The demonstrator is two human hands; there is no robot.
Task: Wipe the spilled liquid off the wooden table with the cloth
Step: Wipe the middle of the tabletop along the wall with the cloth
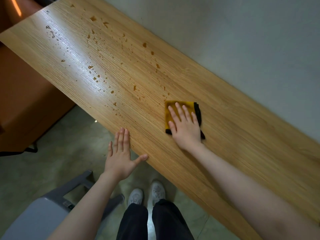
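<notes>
A long wooden table (225, 135) runs diagonally along a pale wall. Amber drops of spilled liquid (110, 66) are scattered over its far left half, down to just left of the cloth. A folded yellow cloth with a black edge (173, 105) lies flat on the table. My right hand (185, 125) presses on it with straight, spread fingers. My left hand (121, 153) is flat and open at the table's near edge, its thumb touching the edge and its fingers over the floor.
A grey chair (52, 205) stands on the floor at the lower left. An orange-brown cabinet (26, 101) sits left of the table. The wall (242, 40) bounds the table's far side. My feet in pale shoes (147, 193) stand below the table edge.
</notes>
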